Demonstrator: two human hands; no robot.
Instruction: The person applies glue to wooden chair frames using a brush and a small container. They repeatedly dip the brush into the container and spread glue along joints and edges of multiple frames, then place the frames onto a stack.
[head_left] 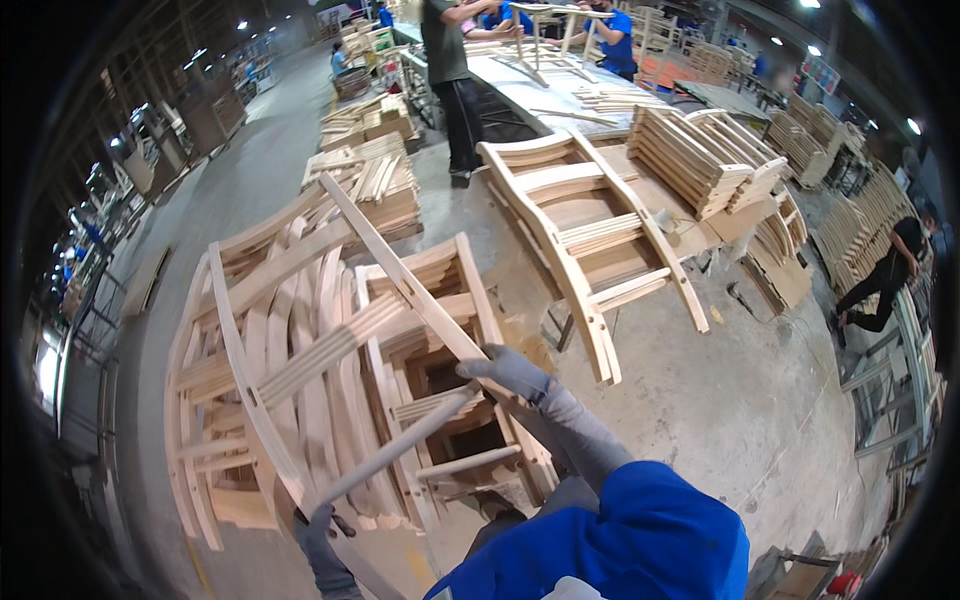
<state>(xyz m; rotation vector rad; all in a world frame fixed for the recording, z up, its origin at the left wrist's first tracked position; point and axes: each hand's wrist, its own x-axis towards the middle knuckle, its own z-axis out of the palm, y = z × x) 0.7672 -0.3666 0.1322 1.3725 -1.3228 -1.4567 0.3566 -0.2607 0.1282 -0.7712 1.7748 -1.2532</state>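
A pale wooden chair back frame (410, 288) is held up in front of me, tilted, with curved posts, a top rail, a slatted rail and a round lower rung. My right hand (508, 374), in a grey glove, is closed around the right post near the rung's end. Lower left, my gloved left hand (322, 548) grips the left post near the other end of the rung; some of its fingers are hidden. Behind and below the held frame lie stacked chair back frames (460, 262), and more of them (188, 400) at the left.
Another chair frame (560, 250) leans at a cardboard-topped bench, beside a stack of slatted wooden parts (680, 160). People work at a long table (500, 68) beyond; one person (452, 90) stands at its near left. A person in dark clothes (885, 268) is at the right.
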